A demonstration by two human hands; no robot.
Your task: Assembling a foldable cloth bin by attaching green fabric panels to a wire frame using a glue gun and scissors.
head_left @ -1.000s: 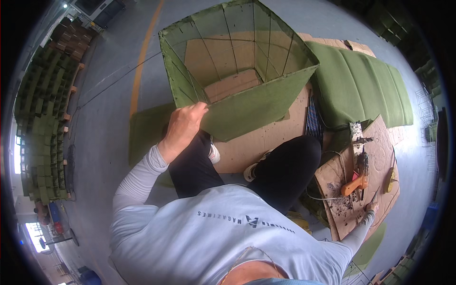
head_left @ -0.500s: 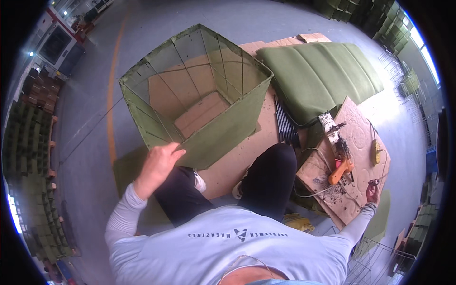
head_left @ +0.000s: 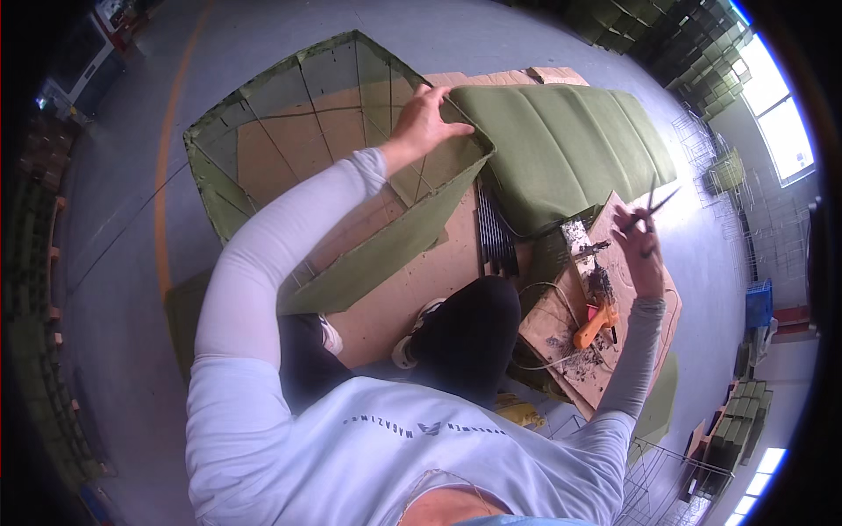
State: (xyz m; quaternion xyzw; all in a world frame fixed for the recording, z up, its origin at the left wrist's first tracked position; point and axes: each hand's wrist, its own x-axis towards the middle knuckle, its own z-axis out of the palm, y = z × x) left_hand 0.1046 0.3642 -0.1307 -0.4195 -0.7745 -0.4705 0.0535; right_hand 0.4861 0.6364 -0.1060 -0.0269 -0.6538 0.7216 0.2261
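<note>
An open-topped green fabric box [head_left: 386,250] with a thin wire frame stands tilted in front of my knees. My left hand [head_left: 425,123] reaches across it to the far right rim. Its fingertips and thumb are spread apart and appear to touch the rim near the right corner; whether they press on it is unclear. My right hand [head_left: 640,254] is raised over the cardboard at the right, closed round the handles of dark scissors [head_left: 660,200] whose blades stand apart. An orange glue gun [head_left: 596,326] lies below that hand on the cardboard sheet [head_left: 539,329].
Green padded panels [head_left: 570,145] lie beyond the box's right side, with black rods [head_left: 495,232] beside them. A white strip with dark residue [head_left: 579,241] and a cable surround the glue gun. Wire frames [head_left: 675,473] stand at the lower right. Floor cardboard [head_left: 395,302] lies beneath.
My left hand has moved from the near rim to the far right rim. My right hand has risen from the cardboard's right edge, with the scissors now plainly visible. The view has shifted slightly.
</note>
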